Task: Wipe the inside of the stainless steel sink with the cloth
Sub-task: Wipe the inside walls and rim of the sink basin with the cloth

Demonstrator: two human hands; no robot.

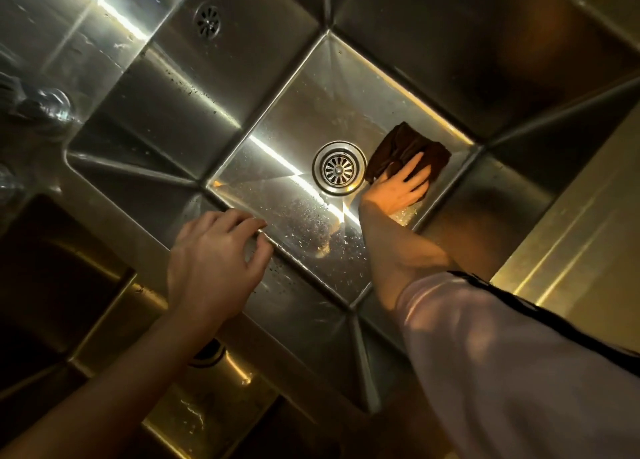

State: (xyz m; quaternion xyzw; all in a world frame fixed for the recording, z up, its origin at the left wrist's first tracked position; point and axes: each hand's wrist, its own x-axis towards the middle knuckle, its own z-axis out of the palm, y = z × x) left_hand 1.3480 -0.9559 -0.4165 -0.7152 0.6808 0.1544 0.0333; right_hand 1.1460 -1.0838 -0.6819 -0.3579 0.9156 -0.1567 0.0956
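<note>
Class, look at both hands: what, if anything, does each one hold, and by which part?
The right hand presses flat on the near end of the cloth. The left hand holds nothing.

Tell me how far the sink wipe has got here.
Done: cannot tell. In hand: the right hand presses the dark cloth onto the sink floor beside the drain. Left: droplets still cover the floor near the left hand and the walls.
</note>
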